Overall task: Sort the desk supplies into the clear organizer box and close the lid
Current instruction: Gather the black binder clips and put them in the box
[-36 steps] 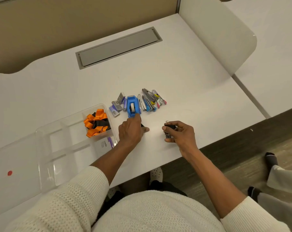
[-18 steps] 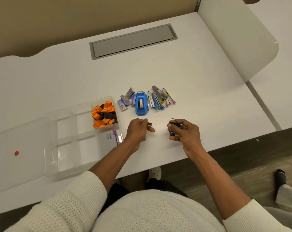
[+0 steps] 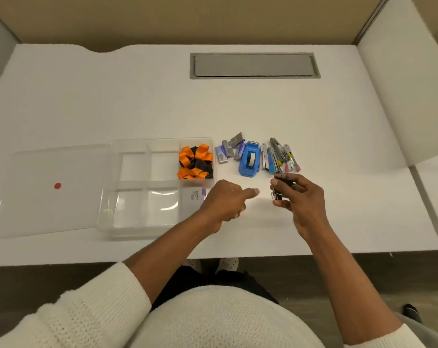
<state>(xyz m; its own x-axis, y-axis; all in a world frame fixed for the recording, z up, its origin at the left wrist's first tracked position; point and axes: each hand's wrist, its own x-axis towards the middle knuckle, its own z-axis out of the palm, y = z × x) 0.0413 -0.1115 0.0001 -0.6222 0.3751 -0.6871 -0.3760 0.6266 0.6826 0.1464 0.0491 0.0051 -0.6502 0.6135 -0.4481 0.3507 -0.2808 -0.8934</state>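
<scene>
The clear organizer box lies open on the white desk, its lid with a red dot flat to its left. Orange and black lanyards fill the far right compartment; a white and purple box lies in the near right one. My right hand is shut on a bunch of black binder clips. My left hand hovers beside the box, index finger pointing toward the clips, other fingers curled, nothing visible in it. Behind my hands lie small staple boxes, a blue tape dispenser and several small staplers.
A grey cable hatch is set into the far side of the desk. A white divider panel stands along the right edge. The desk's front edge runs just below my forearms, with my lap and the floor beneath.
My left hand held a small clip half a second ago; now it shows none and its index finger points right. The right hand still grips the clips. The camera view has swung left.
</scene>
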